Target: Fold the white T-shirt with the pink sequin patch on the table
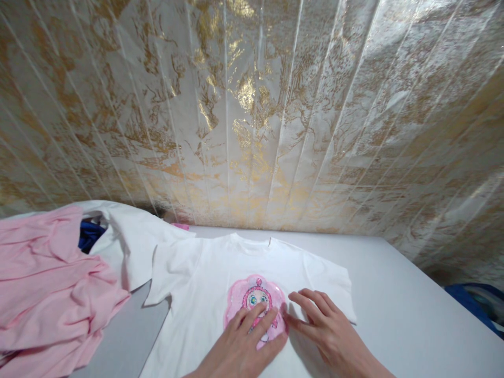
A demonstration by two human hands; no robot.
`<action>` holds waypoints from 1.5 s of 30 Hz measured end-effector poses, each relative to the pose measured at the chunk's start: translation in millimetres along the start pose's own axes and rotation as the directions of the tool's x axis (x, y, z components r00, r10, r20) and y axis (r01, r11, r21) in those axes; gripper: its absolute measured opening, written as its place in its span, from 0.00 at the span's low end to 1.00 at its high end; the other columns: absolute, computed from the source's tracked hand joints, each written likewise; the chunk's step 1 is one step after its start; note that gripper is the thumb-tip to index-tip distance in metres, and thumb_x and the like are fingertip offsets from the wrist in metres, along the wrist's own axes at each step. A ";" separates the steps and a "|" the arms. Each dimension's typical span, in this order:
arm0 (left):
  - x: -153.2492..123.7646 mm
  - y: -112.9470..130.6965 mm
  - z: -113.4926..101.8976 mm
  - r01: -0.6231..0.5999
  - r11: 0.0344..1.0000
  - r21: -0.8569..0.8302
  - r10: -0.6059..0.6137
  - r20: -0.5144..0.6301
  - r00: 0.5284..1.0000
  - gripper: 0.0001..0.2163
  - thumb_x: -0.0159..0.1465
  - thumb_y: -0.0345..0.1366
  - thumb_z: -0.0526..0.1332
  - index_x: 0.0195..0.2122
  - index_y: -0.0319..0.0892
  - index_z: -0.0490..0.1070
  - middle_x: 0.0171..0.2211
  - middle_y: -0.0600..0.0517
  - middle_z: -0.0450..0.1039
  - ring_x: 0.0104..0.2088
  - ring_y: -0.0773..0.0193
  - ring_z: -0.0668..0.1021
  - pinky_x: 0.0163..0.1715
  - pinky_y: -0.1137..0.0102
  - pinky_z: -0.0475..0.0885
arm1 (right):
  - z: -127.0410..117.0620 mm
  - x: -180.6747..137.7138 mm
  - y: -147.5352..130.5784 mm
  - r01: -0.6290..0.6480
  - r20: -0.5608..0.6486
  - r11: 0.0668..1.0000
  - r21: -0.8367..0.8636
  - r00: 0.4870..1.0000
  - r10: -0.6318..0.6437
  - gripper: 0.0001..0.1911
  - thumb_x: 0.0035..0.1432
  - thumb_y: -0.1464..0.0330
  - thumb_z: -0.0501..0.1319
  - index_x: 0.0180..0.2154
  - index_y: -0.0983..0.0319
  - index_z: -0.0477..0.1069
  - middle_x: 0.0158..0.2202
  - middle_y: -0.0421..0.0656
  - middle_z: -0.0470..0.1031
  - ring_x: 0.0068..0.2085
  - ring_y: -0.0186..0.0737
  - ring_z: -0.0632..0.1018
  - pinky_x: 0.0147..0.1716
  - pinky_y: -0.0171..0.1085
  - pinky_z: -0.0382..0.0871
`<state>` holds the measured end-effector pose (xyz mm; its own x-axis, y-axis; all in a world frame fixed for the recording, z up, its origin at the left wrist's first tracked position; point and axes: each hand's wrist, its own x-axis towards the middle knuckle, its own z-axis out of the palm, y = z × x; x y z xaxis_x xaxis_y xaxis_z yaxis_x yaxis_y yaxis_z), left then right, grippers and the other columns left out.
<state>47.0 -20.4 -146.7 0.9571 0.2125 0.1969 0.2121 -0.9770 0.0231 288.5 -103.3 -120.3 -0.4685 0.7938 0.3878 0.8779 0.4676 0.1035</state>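
Note:
A white T-shirt point(197, 310) lies spread out on the table, its neckline toward the wall. On its chest is a pink scalloped patch point(255, 286) with a cartoon figure with green eyes. My left hand point(250, 338) rests palm down over the lower part of the patch, fingers spread, hiding some of the figure. At the patch's right edge is my right hand point(328, 328), fingers apart and slightly bent, with a fingertip touching or very near that edge. Nothing shows between its fingers.
Pink fabric point(51, 283) is heaped at the left, beside white cloth point(126, 236) and a dark blue piece point(90, 234). The light grey table point(413, 315) meets a gold-and-silver patterned wall covering point(252, 131). A blue item point(472, 304) lies beyond the right edge.

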 end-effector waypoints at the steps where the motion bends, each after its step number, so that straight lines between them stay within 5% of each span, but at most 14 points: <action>1: -0.3 -0.1 0.6 -0.002 1.000 0.005 0.002 -0.006 1.000 0.26 0.67 0.29 0.56 0.65 0.52 0.54 0.65 0.47 0.58 0.61 0.48 0.64 0.56 0.57 0.64 | -0.5 0.7 0.1 -0.001 -0.006 1.000 0.007 1.000 0.001 0.18 0.60 0.74 0.54 0.49 0.55 0.73 0.53 0.46 0.74 0.51 0.49 0.72 0.46 0.48 0.70; 5: 0.8 -0.2 0.3 -0.010 1.000 0.016 0.011 -0.015 1.000 0.26 0.66 0.28 0.58 0.63 0.50 0.57 0.65 0.46 0.58 0.60 0.47 0.65 0.55 0.57 0.64 | -6.2 4.1 0.4 -0.035 -0.031 0.998 0.049 0.999 0.037 0.24 0.60 0.78 0.50 0.53 0.53 0.71 0.51 0.47 0.74 0.49 0.47 0.73 0.41 0.43 0.72; 10: 2.8 -0.6 -2.6 -0.016 1.000 0.018 0.015 0.055 0.998 0.28 0.64 0.28 0.59 0.64 0.48 0.55 0.64 0.44 0.59 0.60 0.45 0.66 0.54 0.56 0.66 | -14.0 8.2 -2.8 -0.057 -0.004 0.987 0.152 0.998 0.058 0.23 0.58 0.80 0.48 0.44 0.55 0.73 0.49 0.47 0.73 0.47 0.44 0.73 0.39 0.41 0.73; 16: 1.3 -1.0 10.3 0.031 0.998 -0.045 -0.028 0.067 0.997 0.27 0.67 0.37 0.60 0.65 0.50 0.53 0.66 0.47 0.56 0.64 0.46 0.60 0.58 0.54 0.62 | -5.7 7.1 -6.4 -0.014 -0.020 1.000 0.013 1.000 0.014 0.16 0.58 0.79 0.51 0.41 0.58 0.73 0.50 0.48 0.74 0.50 0.49 0.72 0.43 0.46 0.71; 29: 0.7 0.7 17.0 0.024 1.000 0.011 -0.024 0.034 0.999 0.28 0.65 0.34 0.62 0.65 0.48 0.55 0.67 0.45 0.54 0.64 0.45 0.59 0.58 0.53 0.62 | -0.1 4.5 -4.9 -0.017 -0.078 0.998 -0.055 0.997 0.012 0.18 0.58 0.77 0.54 0.46 0.56 0.73 0.51 0.46 0.73 0.51 0.47 0.71 0.46 0.45 0.67; 38: 4.9 -0.3 -5.7 -0.047 0.997 0.058 0.044 0.050 0.998 0.23 0.69 0.28 0.54 0.64 0.44 0.57 0.65 0.49 0.57 0.62 0.51 0.64 0.55 0.60 0.64 | -12.4 10.9 -12.0 -0.126 -0.039 0.931 0.344 0.988 0.149 0.19 0.61 0.81 0.46 0.46 0.60 0.67 0.40 0.47 0.75 0.42 0.42 0.73 0.38 0.39 0.69; 41: 3.7 -1.2 -2.5 -0.030 0.999 0.020 0.028 0.104 0.994 0.27 0.68 0.33 0.57 0.67 0.44 0.51 0.67 0.45 0.52 0.64 0.50 0.61 0.57 0.58 0.63 | -8.4 11.6 -15.7 -0.150 0.033 0.914 0.378 0.988 0.149 0.18 0.60 0.80 0.47 0.44 0.58 0.69 0.42 0.46 0.74 0.42 0.43 0.73 0.39 0.40 0.70; 45: -8.1 -6.6 9.4 0.080 0.996 -0.035 -0.073 0.167 0.983 0.40 0.64 0.50 0.59 0.70 0.39 0.41 0.69 0.41 0.42 0.67 0.46 0.52 0.59 0.54 0.59 | 0.1 6.1 -14.0 -0.259 0.124 0.919 0.297 0.965 0.232 0.26 0.60 0.81 0.48 0.55 0.55 0.66 0.46 0.47 0.73 0.45 0.44 0.73 0.40 0.41 0.71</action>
<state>39.7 -15.4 -157.6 0.9586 0.2833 0.0282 0.2807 -0.9570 0.0733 273.3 -105.0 -119.4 -0.2607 0.9226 0.2844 0.8988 0.3395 -0.2774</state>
